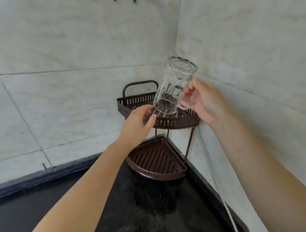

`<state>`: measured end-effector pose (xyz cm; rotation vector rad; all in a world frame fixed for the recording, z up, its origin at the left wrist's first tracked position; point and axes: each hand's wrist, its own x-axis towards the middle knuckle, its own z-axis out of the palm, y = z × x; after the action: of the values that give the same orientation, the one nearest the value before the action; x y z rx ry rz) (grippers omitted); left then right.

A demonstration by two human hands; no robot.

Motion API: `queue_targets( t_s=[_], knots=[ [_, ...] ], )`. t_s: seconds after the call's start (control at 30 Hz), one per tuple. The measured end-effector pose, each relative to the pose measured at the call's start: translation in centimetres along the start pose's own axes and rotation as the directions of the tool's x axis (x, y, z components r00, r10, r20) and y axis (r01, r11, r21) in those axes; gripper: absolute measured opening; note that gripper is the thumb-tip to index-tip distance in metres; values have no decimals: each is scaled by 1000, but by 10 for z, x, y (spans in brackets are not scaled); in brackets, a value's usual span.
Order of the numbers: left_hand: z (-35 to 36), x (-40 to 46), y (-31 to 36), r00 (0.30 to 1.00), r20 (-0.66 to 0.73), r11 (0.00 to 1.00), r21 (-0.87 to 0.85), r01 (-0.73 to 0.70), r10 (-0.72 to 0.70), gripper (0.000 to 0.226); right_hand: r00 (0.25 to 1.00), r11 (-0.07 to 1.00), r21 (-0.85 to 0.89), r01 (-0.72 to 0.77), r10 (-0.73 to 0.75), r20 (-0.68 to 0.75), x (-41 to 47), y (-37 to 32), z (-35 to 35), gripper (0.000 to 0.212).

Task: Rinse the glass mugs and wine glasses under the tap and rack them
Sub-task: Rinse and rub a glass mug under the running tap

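Above the corner rack (175, 122), the right hand (206, 103) pinches an inverted glass mug (173, 87) by its handle, while the left hand (138, 121), grip loosely spread, touches the mug's rim.

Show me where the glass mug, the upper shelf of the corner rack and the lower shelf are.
glass mug (174, 85): head view, on its ribbed side wall.
upper shelf (175, 122): head view, on its slotted front rim.
lower shelf (156, 159): head view, on its slatted floor.

Clear glass mug (173, 85), inverted, tilted, above rack (166, 122)
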<state>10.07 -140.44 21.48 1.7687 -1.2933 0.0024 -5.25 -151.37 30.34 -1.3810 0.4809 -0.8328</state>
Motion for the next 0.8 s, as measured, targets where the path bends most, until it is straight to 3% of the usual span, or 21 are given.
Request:
queue_targets(
  t_s=[0.13,0.23,0.33,0.8],
  knots=[
    [30,39,-15,996,85,976,209,-55,38,28,999,993,-107,-39,37,-26,87,9,-5,35],
    [48,42,-31,994,38,932,345,-110,103,46,993,974,-204,-101,86,-82,128,30,-2,31],
    [54,41,-38,986,-30,926,348,-143,163,56,985,948,-278,-154,128,-112,155,50,0,27],
    [53,42,-38,983,-27,912,379,-158,181,57,965,908,-344,-239,184,-186,180,73,4,32]
  ],
)
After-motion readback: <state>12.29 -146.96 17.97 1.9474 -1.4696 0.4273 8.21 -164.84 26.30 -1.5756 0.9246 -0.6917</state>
